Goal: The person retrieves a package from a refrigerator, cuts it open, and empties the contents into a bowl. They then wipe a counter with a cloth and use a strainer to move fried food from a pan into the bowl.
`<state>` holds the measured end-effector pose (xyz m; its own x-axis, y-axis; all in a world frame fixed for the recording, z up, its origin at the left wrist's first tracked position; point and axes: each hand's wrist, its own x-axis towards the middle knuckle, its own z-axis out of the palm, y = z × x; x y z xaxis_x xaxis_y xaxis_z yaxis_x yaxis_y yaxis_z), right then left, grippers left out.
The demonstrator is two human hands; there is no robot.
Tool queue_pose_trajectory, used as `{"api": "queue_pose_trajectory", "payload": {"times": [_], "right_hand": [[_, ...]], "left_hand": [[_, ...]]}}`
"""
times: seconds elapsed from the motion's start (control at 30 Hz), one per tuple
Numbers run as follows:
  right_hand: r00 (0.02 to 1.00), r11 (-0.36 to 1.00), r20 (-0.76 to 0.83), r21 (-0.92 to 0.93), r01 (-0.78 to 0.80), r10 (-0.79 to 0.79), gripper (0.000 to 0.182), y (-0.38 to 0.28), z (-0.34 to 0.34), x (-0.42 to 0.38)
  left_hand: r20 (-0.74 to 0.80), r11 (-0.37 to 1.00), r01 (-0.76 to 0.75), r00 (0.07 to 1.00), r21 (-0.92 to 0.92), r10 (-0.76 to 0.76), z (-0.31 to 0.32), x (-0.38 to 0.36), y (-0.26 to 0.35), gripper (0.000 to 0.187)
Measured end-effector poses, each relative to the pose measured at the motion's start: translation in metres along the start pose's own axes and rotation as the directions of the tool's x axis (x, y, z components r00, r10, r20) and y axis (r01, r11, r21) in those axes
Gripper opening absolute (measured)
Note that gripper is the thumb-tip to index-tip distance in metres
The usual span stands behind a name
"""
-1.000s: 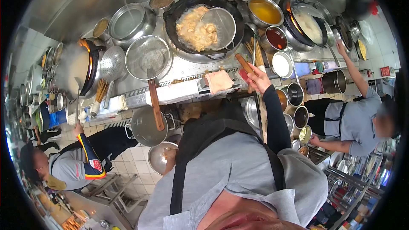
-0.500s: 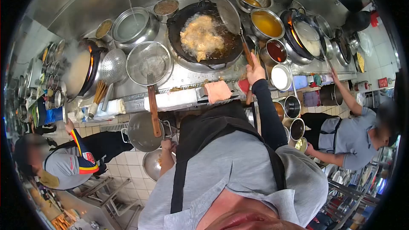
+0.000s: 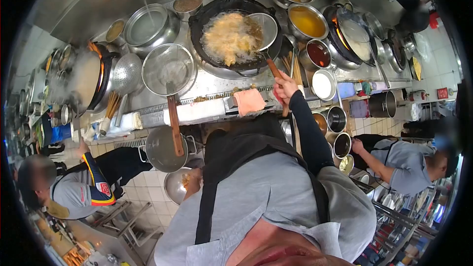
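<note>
My right hand (image 3: pixel 286 87) is closed round the wooden handle of a strainer (image 3: pixel 266 32). The strainer's mesh head is over the right side of a black wok (image 3: pixel 197 37), where pale golden food (image 3: pixel 226 37) bubbles in oil. Low at the left, my left hand (image 3: pixel 195 179) grips the rim of a steel bowl (image 3: pixel 173 187) with some orange-brown bits in it; its fingers are partly hidden. A second mesh strainer (image 3: pixel 165 69) with a wooden handle rests left of the wok.
Bowls of yellow liquid (image 3: pixel 308 22), red sauce (image 3: pixel 319 55) and white stuff (image 3: pixel 323 86) stand right of the wok. A large pot (image 3: pixel 166 150) is below the counter. One co-worker (image 3: pixel 74 187) stands left, another (image 3: pixel 409 160) right, near steaming woks.
The strainer in my right hand has come down and left from the wok's upper right edge to over the oil. The right co-worker's raised arm has withdrawn from the ladle.
</note>
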<state>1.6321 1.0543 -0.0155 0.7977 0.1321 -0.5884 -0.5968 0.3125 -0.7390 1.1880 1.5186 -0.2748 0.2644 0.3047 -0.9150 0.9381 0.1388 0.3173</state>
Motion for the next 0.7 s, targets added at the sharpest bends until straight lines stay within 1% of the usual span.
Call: {"api": "queue_pose_trajectory", "payload": {"times": [0.03,0.07,0.17,0.23,0.37,0.43,0.5,0.53,0.63,0.67,0.7], "right_hand": [[0.999,0.999,0.047,0.046,-0.013,0.011,0.064,-0.002,0.001,0.008],[0.998,0.998,0.059,0.061,-0.023,0.019,0.062,-0.003,0.002,0.014],[0.994,0.997,0.085,-0.013,-0.072,0.073,0.064,-0.019,0.004,0.020],[0.988,0.991,0.126,-0.104,-0.080,0.093,0.065,-0.036,-0.004,0.020],[0.978,0.955,0.165,-0.287,-0.075,0.127,0.068,-0.062,-0.019,0.004],[0.985,0.932,0.156,-0.363,-0.014,0.076,0.067,-0.072,-0.015,-0.019],[0.991,0.906,0.136,-0.422,0.046,0.013,0.065,-0.074,-0.006,-0.043],[0.994,0.875,0.096,-0.474,0.098,-0.059,0.063,-0.072,0.001,-0.056],[0.988,0.875,0.047,-0.459,0.154,-0.149,0.063,-0.058,0.014,-0.072],[0.980,0.868,0.031,-0.459,0.187,-0.194,0.063,-0.051,0.021,-0.074],[0.968,0.843,0.026,-0.485,0.230,-0.249,0.061,-0.041,0.024,-0.068]], "left_hand": [[0.000,1.000,-0.007,1.000,-0.027,0.007,0.001,0.003,0.005,0.027],[0.000,0.998,-0.019,1.000,-0.059,0.019,0.003,0.008,0.011,0.027],[-0.004,0.984,-0.066,0.998,-0.168,0.067,0.011,0.021,0.036,0.028],[-0.012,0.971,-0.101,0.995,-0.216,0.101,0.015,0.022,0.052,0.029],[0.031,0.977,-0.121,0.991,-0.175,0.128,0.011,0.018,0.066,0.031],[0.060,0.982,-0.125,0.989,-0.143,0.135,0.003,0.017,0.065,0.031],[0.095,0.985,0.000,0.995,-0.175,0.017,-0.007,0.029,0.047,0.031],[0.114,0.980,0.061,0.993,-0.190,-0.040,-0.010,0.030,0.039,0.031],[0.039,0.978,0.008,0.999,-0.211,0.001,-0.018,0.022,0.005,0.031],[0.100,0.986,0.027,0.995,-0.166,-0.010,-0.024,0.022,-0.004,0.032],[0.067,0.993,0.034,0.997,-0.113,-0.026,-0.027,0.009,-0.006,0.033]]}}
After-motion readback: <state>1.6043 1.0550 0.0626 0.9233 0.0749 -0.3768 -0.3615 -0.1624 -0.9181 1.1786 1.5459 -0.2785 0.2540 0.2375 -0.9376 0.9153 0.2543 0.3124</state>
